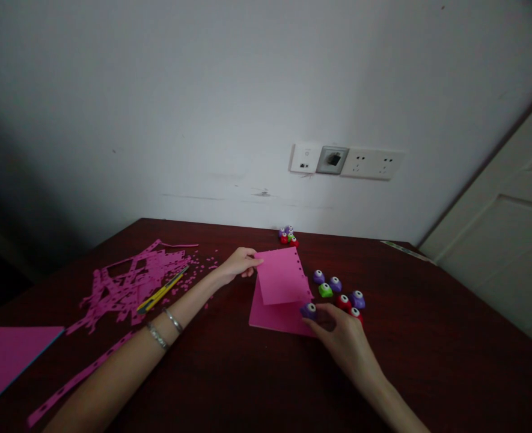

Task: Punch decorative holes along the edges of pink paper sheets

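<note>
Closest to lens: left forearm (116, 370), with left hand (240, 263) in a pinch on the far left corner of a pink sheet (281, 278), over a lower sheet (270, 317) on the table (247, 385); right hand (344, 331) in a thumb-and-finger pinch on a purple eye-piece (308, 311) beside the near right corner, contact unclear. Probably best to hold pink sheet steady, fingertips clear of holes (297, 261). Holed edge toward the right, long axis seemingly from person to wall (202, 120), far end slightly left.

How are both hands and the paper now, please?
Left hand holding upper pink sheet. Right hand pinching purple punch near sheet's edge. Other punches beside right hand.
</note>
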A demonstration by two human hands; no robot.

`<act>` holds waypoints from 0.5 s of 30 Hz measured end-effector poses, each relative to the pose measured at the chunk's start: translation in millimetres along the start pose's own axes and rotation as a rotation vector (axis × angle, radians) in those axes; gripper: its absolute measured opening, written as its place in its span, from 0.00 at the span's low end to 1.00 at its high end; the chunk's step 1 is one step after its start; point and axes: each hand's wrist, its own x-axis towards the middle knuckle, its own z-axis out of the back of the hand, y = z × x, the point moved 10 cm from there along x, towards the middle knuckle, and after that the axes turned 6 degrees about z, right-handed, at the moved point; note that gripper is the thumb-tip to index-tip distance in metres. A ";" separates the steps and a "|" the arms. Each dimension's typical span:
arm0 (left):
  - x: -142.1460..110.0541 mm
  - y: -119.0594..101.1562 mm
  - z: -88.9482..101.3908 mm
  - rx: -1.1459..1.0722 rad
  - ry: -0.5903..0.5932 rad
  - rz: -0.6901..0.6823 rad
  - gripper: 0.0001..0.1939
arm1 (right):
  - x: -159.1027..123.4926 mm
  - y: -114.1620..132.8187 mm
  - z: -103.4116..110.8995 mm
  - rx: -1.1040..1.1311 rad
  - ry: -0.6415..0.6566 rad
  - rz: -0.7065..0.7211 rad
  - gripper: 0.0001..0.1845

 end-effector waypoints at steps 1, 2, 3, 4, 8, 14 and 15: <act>-0.7 -1.2 -0.7 -0.006 0.002 -0.005 0.09 | 0.6 -1.6 1.2 -0.020 -0.013 0.005 0.12; -1.3 -2.1 -1.3 -0.010 0.003 -0.009 0.09 | 1.1 -2.9 2.2 -0.040 -0.023 0.011 0.12; -1.6 -2.5 -1.7 -0.012 0.002 -0.010 0.09 | 1.5 -4.1 3.3 -0.060 -0.034 0.015 0.13; -1.7 -2.5 -2.0 -0.012 0.001 -0.010 0.09 | 1.7 -4.9 4.1 -0.081 -0.042 0.018 0.13; -0.6 -0.6 -3.0 -0.007 0.004 -0.014 0.09 | 1.1 -3.2 7.7 -0.164 -0.063 0.031 0.14; -0.4 0.0 -6.9 -0.009 0.029 -0.031 0.09 | 0.5 0.1 10.5 -0.225 -0.081 0.045 0.15; -0.6 0.1 -7.4 -0.010 0.032 -0.030 0.09 | 0.6 -0.1 10.3 -0.233 -0.083 0.046 0.15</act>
